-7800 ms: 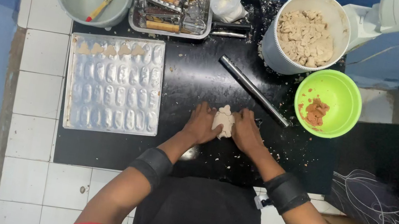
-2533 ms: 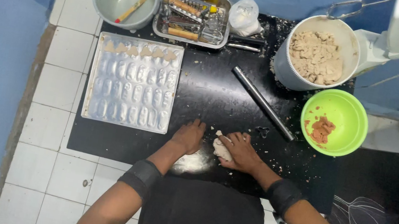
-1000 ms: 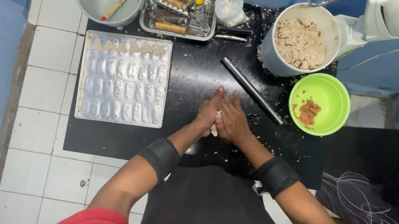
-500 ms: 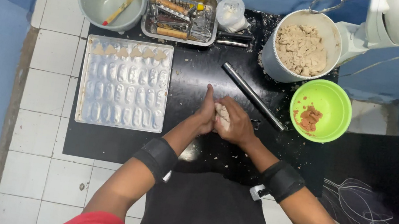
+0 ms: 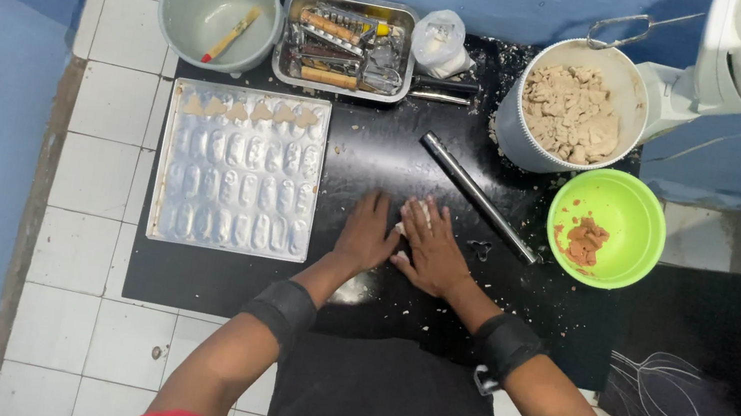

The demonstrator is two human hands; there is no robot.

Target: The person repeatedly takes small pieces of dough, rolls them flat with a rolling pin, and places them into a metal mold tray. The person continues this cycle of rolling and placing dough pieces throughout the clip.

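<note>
My left hand (image 5: pixel 367 234) lies flat, fingers together, on the black work mat (image 5: pixel 359 160). My right hand (image 5: pixel 429 246) lies beside it, palm down, pressing a lump of pale dough (image 5: pixel 401 231) that shows only as small bits at its edges. Both wrists wear black bands. A metal rolling rod (image 5: pixel 478 197) lies diagonally just right of my right hand.
A metal mould tray (image 5: pixel 240 170) with several shaped pieces along its top row sits left. Behind are a grey bowl with a brush (image 5: pixel 219 11), a metal tray of tools (image 5: pixel 346 46), a white pot of dough (image 5: pixel 570 111) and a green bowl (image 5: pixel 607 227) of reddish filling.
My hands were pressed together upright around the dough half a second ago. Now both lie flat on the mat, with the dough under my right palm.
</note>
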